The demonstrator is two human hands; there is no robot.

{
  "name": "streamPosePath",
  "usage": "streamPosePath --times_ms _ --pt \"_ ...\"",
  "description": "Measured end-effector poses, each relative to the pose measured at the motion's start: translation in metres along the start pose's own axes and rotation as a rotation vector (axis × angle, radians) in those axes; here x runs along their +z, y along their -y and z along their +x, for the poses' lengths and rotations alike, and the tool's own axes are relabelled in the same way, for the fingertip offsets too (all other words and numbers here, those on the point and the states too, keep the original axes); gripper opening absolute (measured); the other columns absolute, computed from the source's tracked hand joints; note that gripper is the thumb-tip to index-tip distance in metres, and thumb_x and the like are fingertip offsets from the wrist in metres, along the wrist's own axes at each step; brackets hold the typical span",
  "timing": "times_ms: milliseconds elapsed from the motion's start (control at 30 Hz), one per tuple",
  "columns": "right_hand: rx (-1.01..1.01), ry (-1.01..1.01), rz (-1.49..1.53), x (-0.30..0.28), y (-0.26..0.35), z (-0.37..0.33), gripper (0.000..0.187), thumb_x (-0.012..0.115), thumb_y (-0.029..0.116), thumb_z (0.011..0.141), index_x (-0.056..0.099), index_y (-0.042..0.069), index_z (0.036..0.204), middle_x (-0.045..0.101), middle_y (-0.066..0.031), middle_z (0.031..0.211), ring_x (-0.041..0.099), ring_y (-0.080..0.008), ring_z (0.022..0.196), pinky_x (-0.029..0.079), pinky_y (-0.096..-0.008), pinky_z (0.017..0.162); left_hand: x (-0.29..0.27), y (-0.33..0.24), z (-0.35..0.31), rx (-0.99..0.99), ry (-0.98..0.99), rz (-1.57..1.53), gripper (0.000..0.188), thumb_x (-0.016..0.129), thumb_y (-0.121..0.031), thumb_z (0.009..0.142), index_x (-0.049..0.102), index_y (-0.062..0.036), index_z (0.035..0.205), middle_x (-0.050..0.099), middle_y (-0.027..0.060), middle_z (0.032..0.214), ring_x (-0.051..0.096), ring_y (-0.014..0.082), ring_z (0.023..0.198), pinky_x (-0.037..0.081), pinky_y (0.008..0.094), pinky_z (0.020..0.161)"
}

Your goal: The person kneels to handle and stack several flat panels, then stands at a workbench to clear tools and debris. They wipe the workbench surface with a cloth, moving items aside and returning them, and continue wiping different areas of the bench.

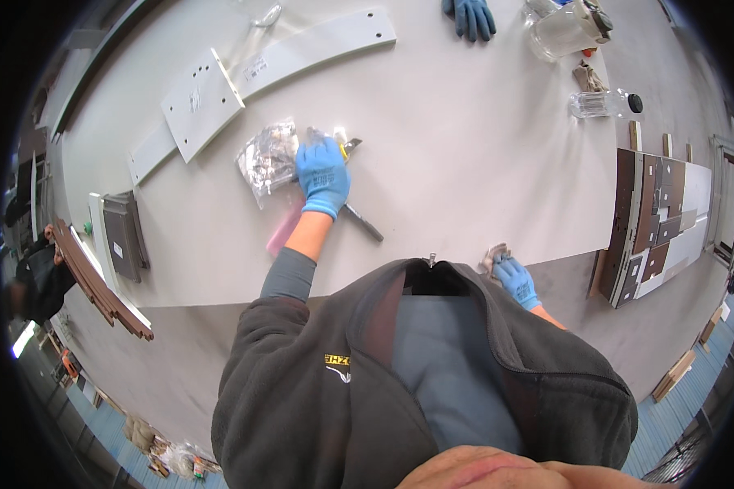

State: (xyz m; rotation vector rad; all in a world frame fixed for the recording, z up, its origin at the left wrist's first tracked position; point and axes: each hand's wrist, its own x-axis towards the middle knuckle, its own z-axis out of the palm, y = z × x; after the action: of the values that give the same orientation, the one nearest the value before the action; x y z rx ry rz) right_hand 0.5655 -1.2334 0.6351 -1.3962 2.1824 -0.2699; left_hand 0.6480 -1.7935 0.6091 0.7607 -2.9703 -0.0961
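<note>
My left hand (324,173), in a blue glove, reaches over the pale table with its fingers curled down. What it grips is hidden beneath the glove. A yellow-and-black tool (351,148) sticks out on its right side, and a clear plastic bag of small metal parts (271,158) lies against its left side. Below the wrist lie a dark rod-like handle (364,222) and a pink translucent piece (285,228). At the table's near edge, my right hand (515,279), also gloved in blue, has its fingers bent around something greyish that I cannot make out.
A long white board (318,50) lies behind the bag, crossed by a white drilled panel (201,104). A spare dark glove (471,18), a clear jug (567,33) and a plastic bottle (602,104) stand farther off. Stacked panels (665,220) are at right; another person holds brown strips (98,281) at left.
</note>
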Motion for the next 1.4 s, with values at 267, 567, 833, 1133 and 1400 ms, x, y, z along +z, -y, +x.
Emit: streamPosePath --times_ms 267,567,833,1133,1400 --pt "0.325 0.107 0.245 -0.017 0.017 -0.069 0.033 0.061 0.003 0.091 0.072 0.006 0.122 0.072 -0.0184 0.128 0.068 -0.038 0.12 0.056 -0.0478 0.1 -0.043 -0.035 0.047 0.034 -0.057 -0.371 0.068 0.071 -0.007 0.085 0.053 -0.0008 0.15 0.064 0.0234 0.119 0.064 0.0408 0.11 0.049 0.0533 0.105" --pt "0.339 -0.79 0.189 -0.048 -0.052 0.124 0.039 0.054 -0.002 0.091 0.068 0.001 0.127 0.069 -0.0201 0.139 0.064 -0.0431 0.128 0.052 -0.0507 0.109 -0.052 -0.093 0.29 -0.241 -0.036 -1.306 0.045 0.076 -0.021 0.095 0.067 0.0074 0.129 0.075 0.0158 0.106 0.072 0.0269 0.092 0.06 0.0382 0.086" --pt "0.358 -0.963 0.067 -0.016 -0.055 0.153 0.037 0.053 0.001 0.093 0.059 0.006 0.13 0.068 -0.0212 0.142 0.064 -0.048 0.127 0.052 -0.0562 0.109 0.033 -0.143 0.457 -0.584 0.1 -1.227 0.039 0.081 -0.021 0.092 0.07 0.0075 0.117 0.073 0.0156 0.101 0.071 0.0243 0.082 0.06 0.0376 0.075" --pt "0.34 -0.986 0.036 -0.009 -0.06 0.155 0.033 0.053 0.008 0.103 0.061 0.006 0.135 0.067 -0.022 0.144 0.063 -0.0473 0.13 0.051 -0.0563 0.111 0.036 -0.16 0.439 -0.37 0.034 -1.531 0.071 0.09 -0.03 0.088 0.06 0.0062 0.141 0.071 0.0142 0.123 0.068 0.0214 0.11 0.057 0.0351 0.093" --pt "0.441 -0.875 -0.051 -0.016 -0.049 0.161 0.034 0.051 0.003 0.102 0.063 0.004 0.134 0.067 -0.0224 0.145 0.064 -0.0438 0.13 0.05 -0.0519 0.112 -0.029 -0.027 0.128 -0.246 -0.221 -1.044 0.058 0.078 -0.02 0.097 0.061 0.0058 0.146 0.065 0.0168 0.146 0.062 0.0265 0.136 0.049 0.0388 0.114"
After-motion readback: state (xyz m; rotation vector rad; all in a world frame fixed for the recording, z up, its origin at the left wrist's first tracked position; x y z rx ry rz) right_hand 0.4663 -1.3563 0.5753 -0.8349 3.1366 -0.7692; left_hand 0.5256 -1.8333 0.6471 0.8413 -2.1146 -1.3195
